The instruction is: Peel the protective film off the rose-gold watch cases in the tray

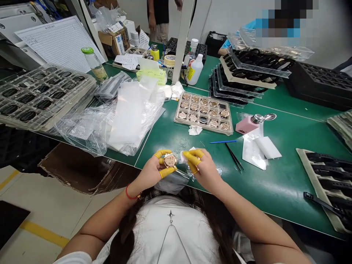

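My left hand, in yellow finger cots, grips a round rose-gold watch case by its edge, with printed markings facing up. Just to its right, my right hand pinches a small white wipe between cot-covered fingers, close to the case but apart from it. Beyond the hands lies a tray of watch cases, mostly rose-gold. A crumpled white tissue rests at the tray's near edge. Right of my right hand are a blue stick and black tweezers.
Clear plastic bags and white sheets cover the left of the table. A pink dispenser bottle stands at the right, near a tray of black straps. Stacked trays and a white bottle stand behind. Other people are across the table.
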A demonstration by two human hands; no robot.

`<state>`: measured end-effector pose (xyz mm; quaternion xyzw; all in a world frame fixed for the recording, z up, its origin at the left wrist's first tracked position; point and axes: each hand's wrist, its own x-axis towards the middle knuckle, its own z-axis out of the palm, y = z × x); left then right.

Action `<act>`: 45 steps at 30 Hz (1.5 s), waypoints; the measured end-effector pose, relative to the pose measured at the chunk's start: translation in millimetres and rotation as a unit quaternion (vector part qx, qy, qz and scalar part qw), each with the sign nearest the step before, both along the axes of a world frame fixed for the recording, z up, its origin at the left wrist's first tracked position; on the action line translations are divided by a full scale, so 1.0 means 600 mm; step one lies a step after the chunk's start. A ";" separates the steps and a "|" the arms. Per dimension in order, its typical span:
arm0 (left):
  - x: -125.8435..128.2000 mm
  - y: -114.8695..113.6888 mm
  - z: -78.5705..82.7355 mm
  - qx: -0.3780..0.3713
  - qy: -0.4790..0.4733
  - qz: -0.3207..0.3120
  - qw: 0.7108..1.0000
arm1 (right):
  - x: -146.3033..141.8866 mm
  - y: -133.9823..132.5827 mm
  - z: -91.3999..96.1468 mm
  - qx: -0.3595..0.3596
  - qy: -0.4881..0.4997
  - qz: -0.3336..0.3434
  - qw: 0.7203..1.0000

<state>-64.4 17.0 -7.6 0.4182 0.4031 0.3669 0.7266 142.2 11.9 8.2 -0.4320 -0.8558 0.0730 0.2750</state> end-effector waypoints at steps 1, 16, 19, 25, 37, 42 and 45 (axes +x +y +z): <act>-0.003 0.003 0.003 0.001 -0.002 0.025 1.000 | 0.002 -0.001 -0.002 -0.027 0.017 -0.024 0.999; -0.034 -0.014 -0.027 0.256 0.094 0.039 0.961 | -0.020 -0.029 -0.020 -0.500 0.352 0.018 0.791; -0.037 -0.011 -0.027 0.234 0.104 0.022 0.966 | -0.011 -0.026 -0.016 -0.440 0.254 0.001 0.862; -0.036 -0.009 -0.016 0.205 0.127 -0.021 0.970 | 0.002 -0.002 0.002 -0.259 0.128 -0.014 0.957; -0.015 0.002 -0.014 0.105 0.143 -0.035 0.984 | -0.009 -0.007 0.020 -0.308 0.285 -0.029 0.907; 0.000 -0.010 -0.011 0.109 0.106 -0.042 0.987 | -0.037 -0.008 0.004 -0.491 0.463 -0.058 0.735; 0.004 -0.013 -0.008 0.128 0.125 -0.048 0.983 | -0.050 -0.012 -0.002 -0.516 0.494 -0.057 0.697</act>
